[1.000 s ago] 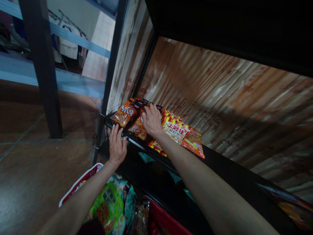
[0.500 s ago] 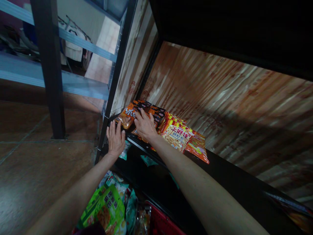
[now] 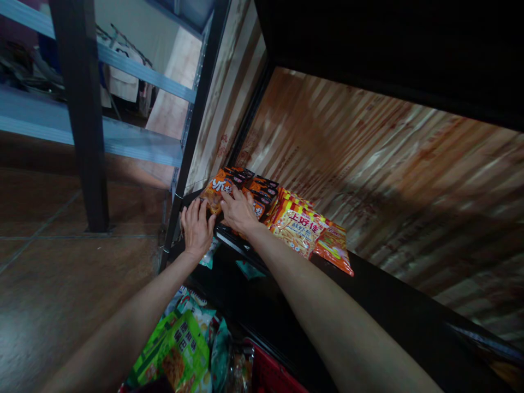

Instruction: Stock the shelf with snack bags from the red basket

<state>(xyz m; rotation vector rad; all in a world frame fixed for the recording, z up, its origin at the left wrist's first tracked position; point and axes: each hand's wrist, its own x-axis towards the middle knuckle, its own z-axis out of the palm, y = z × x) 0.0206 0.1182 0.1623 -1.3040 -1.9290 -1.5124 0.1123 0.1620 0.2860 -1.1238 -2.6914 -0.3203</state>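
Note:
On the black shelf, an orange snack bag (image 3: 213, 192) with white lettering leans at the left end of a row. My left hand (image 3: 197, 229) is at its lower front edge, fingers stretched forward and touching the bag's bottom. Across the right side of the same bag lies my right hand (image 3: 238, 212), its fingers extended over the front. Some of its fingertips' contact is hard to make out. More orange-and-black bags (image 3: 262, 191) stand just right of that hand. Beyond them come yellow-and-red prawn cracker bags (image 3: 297, 229) and an orange-red bag (image 3: 333, 248).
Below the shelf, a red basket (image 3: 275, 371) holds green snack bags (image 3: 186, 349) and teal packets. A dark metal post (image 3: 180, 180) bounds the shelf on the left, with a metal ladder-like frame (image 3: 143, 147) beyond it. Corrugated paneling (image 3: 368, 158) backs the shelf.
My left hand has shifted slightly right along the bag's lower edge. My right hand has drawn a little left and down, uncovering more of the bag beside it.

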